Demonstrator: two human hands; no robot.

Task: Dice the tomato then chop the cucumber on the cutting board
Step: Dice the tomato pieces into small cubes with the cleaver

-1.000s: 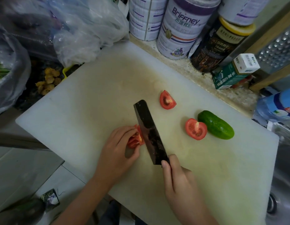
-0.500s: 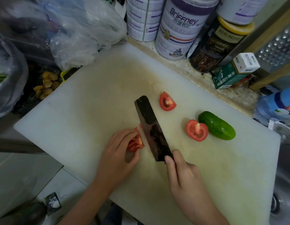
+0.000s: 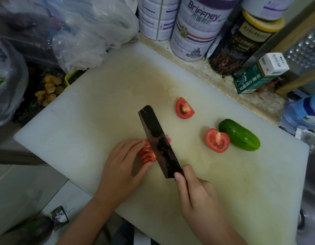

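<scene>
Left hand (image 3: 120,167) lay palm-down on the cutting board (image 3: 86,124), fingers curled w/ tips pressed on the sliced tomato piece (image 3: 147,153), thumb tucked below it; forearm ran in from the bottom-left. Those slices were wet, red, fanned in thin layers, touching the blade's left face. The knife (image 3: 159,142) was a dark, mottled cleaver, broad & rectangular, edge down on the board, tip pointing away & slightly left. Right hand (image 3: 197,197) was clamped round the knife's handle, index finger stretched along the blade's heel, wrist coming from the bottom-right. Further right, a tomato wedge (image 3: 184,108) sat cut-side up, apart from the blade. A tomato half (image 3: 217,140) lay just beside the cucumber (image 3: 239,135), whole, glossy, dark green. Board was white plastic, stained yellowish in the middle, on the worktop (image 3: 193,68).
</scene>
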